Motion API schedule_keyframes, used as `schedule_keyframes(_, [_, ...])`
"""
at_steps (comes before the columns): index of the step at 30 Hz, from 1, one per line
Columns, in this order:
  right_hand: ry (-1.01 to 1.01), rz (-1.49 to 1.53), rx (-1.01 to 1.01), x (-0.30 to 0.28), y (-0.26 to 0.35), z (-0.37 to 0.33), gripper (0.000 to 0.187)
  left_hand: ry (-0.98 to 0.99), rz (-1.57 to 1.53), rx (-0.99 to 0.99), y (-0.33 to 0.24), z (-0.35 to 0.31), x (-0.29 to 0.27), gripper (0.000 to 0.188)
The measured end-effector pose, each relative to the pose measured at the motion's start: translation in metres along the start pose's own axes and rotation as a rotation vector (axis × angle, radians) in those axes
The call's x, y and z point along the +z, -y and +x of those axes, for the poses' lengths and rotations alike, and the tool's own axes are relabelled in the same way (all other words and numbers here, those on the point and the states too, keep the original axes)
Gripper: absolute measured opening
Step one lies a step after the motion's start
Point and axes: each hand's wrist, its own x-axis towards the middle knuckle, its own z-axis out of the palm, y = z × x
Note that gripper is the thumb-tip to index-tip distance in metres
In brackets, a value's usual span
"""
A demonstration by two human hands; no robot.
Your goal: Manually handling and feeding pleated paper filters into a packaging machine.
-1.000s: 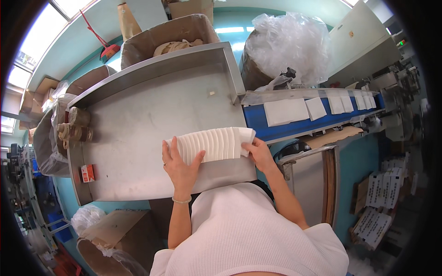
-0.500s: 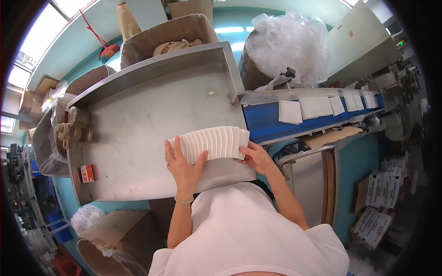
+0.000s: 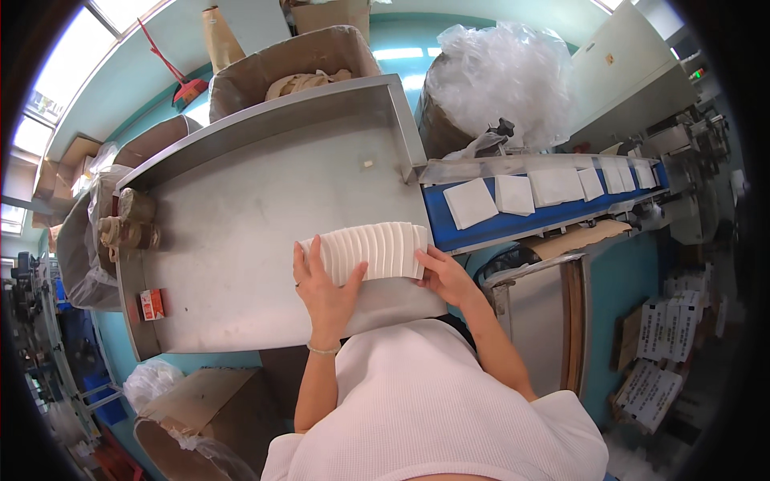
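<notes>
A curved row of overlapping white folded squares (image 3: 373, 250), which look like paper napkins, lies on the steel table near its front edge. At the row's left end is my left hand (image 3: 327, 298), its fingers over the far side and its thumb against the near side, closed on the row. My right hand (image 3: 446, 276) grips the right end, thumb on top; its other fingertips are partly hidden. To the right, several more white squares (image 3: 470, 204) lie on a blue conveyor belt (image 3: 485, 231) that meets the table.
The steel table (image 3: 241, 216) has raised walls at its back and left. By the left wall are a jar-like object (image 3: 138, 232) and a small red-and-white box (image 3: 151, 304). A cardboard box (image 3: 301, 60) and a large bag of clear plastic (image 3: 505, 80) stand behind.
A tilted white square now lies at the belt's table end, where bare blue belt showed before. My left hand has shifted slightly right, still at the row's end; my right hand has hardly moved.
</notes>
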Motion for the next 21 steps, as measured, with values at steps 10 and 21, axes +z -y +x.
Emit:
schedule_keyframes(10, [-0.141, 0.118, -0.107, -0.031, 0.007, 0.020, 0.039, 0.049, -0.036, -0.006, -0.002, -0.003, -0.001, 0.087])
schedule_keyframes(21, [0.005, 0.093, 0.018, 0.009, -0.001, 0.007, 0.034, 0.019, -0.023, 0.008, -0.003, -0.002, 0.000, 0.086])
